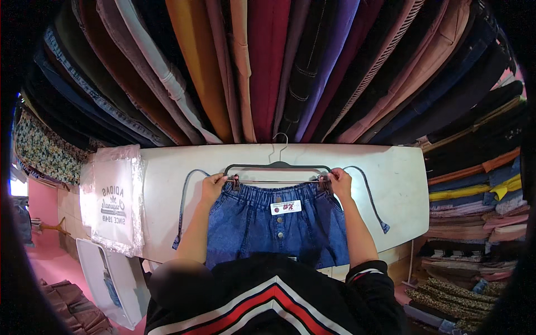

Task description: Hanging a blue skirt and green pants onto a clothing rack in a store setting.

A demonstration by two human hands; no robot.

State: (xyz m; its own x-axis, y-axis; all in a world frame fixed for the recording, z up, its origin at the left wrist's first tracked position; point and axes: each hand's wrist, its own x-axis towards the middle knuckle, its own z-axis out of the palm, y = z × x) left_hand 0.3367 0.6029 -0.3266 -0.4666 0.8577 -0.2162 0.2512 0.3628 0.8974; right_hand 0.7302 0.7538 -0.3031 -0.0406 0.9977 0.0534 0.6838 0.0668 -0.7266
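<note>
A blue denim garment (251, 226) with an elastic waist and buttons down the front hangs clipped to a black clip hanger (279, 166) over the white table. My left hand (215, 186) pinches the hanger's left end beside one clip. At the other end, my right hand (340, 182) grips the hanger near the second clip. A white tag (285, 207) with writing lies at the waistband. Denim ties (183, 205) extend outward on both sides. The garment's lower part is partly hidden behind my black top.
Clear printed plastic bags (117, 201) lie at the left end of the white table (402, 188). Many folded trousers (268, 75) stand in a row beyond it. Stacked folded clothes (477, 209) fill the right side. A white plastic container (109, 284) is below left.
</note>
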